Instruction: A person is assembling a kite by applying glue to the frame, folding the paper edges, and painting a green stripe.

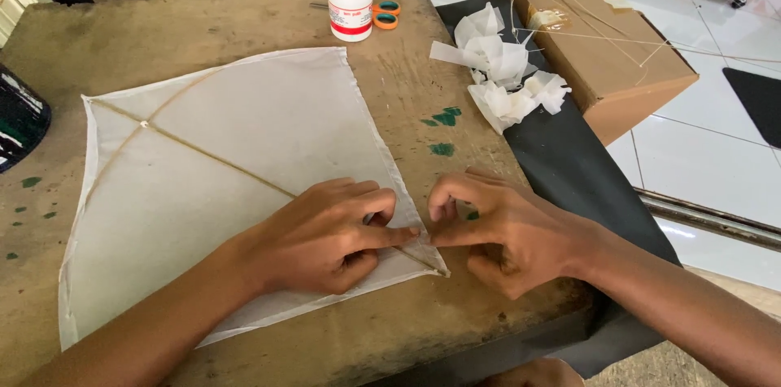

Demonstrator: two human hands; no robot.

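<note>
Kite [228, 184] flat on table [455, 94], both hands pinching its right edge

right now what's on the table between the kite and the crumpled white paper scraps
In the head view, only bare worn table with a few green paint spots lies between the kite and the paper scraps. The glue bottle stands farther back.
</note>
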